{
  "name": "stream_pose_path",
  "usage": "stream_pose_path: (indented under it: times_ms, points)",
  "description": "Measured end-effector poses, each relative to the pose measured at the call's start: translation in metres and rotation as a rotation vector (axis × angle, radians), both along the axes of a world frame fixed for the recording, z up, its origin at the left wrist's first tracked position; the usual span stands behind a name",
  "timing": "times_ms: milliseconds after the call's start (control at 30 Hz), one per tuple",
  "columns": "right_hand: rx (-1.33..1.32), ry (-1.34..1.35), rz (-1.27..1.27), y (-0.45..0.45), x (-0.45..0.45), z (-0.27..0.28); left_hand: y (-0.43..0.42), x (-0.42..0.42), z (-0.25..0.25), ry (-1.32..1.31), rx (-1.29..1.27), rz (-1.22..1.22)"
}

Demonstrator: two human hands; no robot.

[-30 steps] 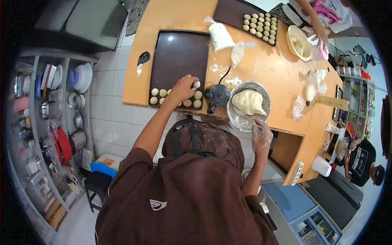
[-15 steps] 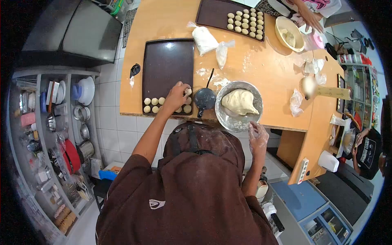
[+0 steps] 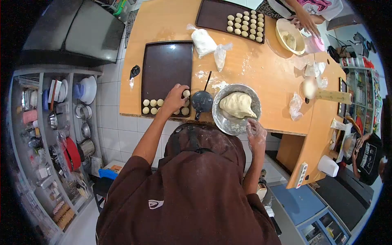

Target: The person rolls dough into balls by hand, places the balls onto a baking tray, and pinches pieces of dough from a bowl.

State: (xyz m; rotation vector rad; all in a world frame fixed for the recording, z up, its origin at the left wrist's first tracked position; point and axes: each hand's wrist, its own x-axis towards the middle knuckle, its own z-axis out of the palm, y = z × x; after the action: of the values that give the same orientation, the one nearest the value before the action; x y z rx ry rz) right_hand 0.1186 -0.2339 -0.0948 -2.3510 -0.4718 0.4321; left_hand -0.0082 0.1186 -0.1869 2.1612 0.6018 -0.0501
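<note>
My left hand (image 3: 175, 98) is over the near right part of a dark tray (image 3: 167, 65), its fingers closed on a small dough ball (image 3: 186, 93). More dough balls (image 3: 153, 103) lie in rows along the tray's near edge. My right hand (image 3: 256, 132), dusted with flour, is at the lower right rim of a metal bowl (image 3: 223, 122). Its fingers are curled near a pointed end of the large dough lump (image 3: 237, 105) in the bowl; whether they pinch anything is too small to tell. A dark round scale-like device (image 3: 201, 101) stands between tray and bowl.
Bags of white powder (image 3: 203, 43) lie beyond the bowl. A second tray (image 3: 212, 16) holds many dough balls at the back. Near a yellow bowl (image 3: 302, 50) are another person's hands (image 3: 307, 23). A rolling pin-like object (image 3: 332, 96) lies right; another person (image 3: 369, 157) is far right.
The camera view has shifted, moving the table in the picture. My left hand stays at the tray's near right part with the dough ball. My right hand remains beside the bowl, its fingers slightly more curled.
</note>
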Motion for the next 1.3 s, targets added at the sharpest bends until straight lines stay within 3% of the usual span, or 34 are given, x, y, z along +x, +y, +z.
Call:
stream_pose_path:
  times_ms: [100, 200, 233, 333, 433, 500, 567, 700, 767, 867, 1033, 1167, 1300]
  points:
    - [-0.077, -0.045, 0.035, 0.004, 0.004, 0.012, 0.0, -0.002, 0.007, -0.049, 0.02, 0.056]
    - [-0.034, -0.155, 0.024, 0.003, 0.015, 0.005, -0.003, -0.007, 0.045, -0.108, 0.068, 0.203]
    - [-0.065, -0.062, 0.006, 0.007, 0.02, 0.008, -0.003, -0.01, 0.056, -0.177, 0.076, 0.287]
    - [-0.162, -0.362, 0.079, 0.008, 0.018, -0.019, -0.017, -0.021, 0.109, -0.205, 0.207, 0.504]
    - [-0.246, -0.428, 0.27, 0.014, 0.023, -0.047, -0.061, -0.028, 0.139, -0.292, 0.381, 0.274]
    - [-0.287, -0.493, 0.338, 0.002, 0.026, -0.073, -0.101, -0.01, 0.148, -0.347, 0.219, 0.043]
    - [-0.315, -0.46, 0.382, 0.0, 0.034, -0.083, -0.133, 0.023, 0.147, -0.272, 0.093, -0.207]
    - [-0.337, -0.255, 0.516, -0.006, 0.05, -0.078, -0.197, 0.084, 0.072, -0.143, 0.479, -0.419]
    - [-0.371, -0.085, 0.639, 0.007, 0.063, -0.057, -0.218, 0.111, 0.029, -0.184, 0.537, -0.406]
    - [-0.253, -0.301, 0.642, -0.002, 0.062, -0.075, -0.213, 0.123, 0.018, -0.15, 0.493, -0.393]
    - [-0.479, -0.25, 0.775, 0.006, 0.059, -0.068, -0.222, 0.124, -0.019, -0.209, 0.38, -0.257]
    - [-0.638, -0.512, 0.924, 0.0, 0.06, -0.067, -0.226, 0.129, -0.018, -0.195, 0.446, -0.249]
    - [-0.624, -0.476, 0.92, -0.002, 0.065, -0.071, -0.225, 0.13, -0.014, -0.223, 0.462, -0.222]
